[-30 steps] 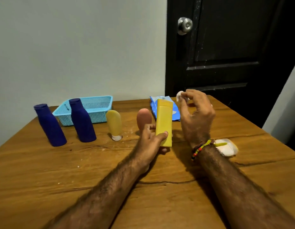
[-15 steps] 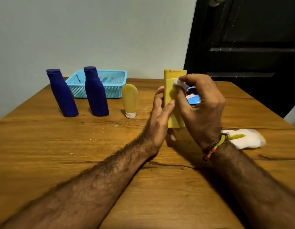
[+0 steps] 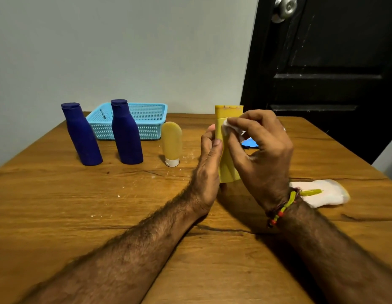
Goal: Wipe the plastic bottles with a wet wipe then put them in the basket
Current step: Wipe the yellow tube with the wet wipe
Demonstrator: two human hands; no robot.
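My left hand (image 3: 209, 159) grips a tall yellow bottle (image 3: 228, 113) upright above the table, in the middle of the view. My right hand (image 3: 263, 150) pinches a small white wet wipe (image 3: 229, 129) and presses it against the bottle's upper front. Two dark blue bottles (image 3: 80, 134) (image 3: 127, 134) stand at the left. A pale yellow tube (image 3: 171, 142) stands on its white cap beside them. The light blue mesh basket (image 3: 149, 116) sits behind them at the back of the table, with no bottle in it.
A blue wipes packet (image 3: 250, 143) shows partly behind my right hand. A white object with a green strip (image 3: 322, 193) lies on the table at the right. A black door (image 3: 333, 73) with a metal knob (image 3: 286, 6) stands behind the wooden table (image 3: 102, 205).
My left hand has raised the yellow bottle upright. My right hand has brought the wipe from beside the bottle onto its upper front. The view has also shifted lower and to the left.
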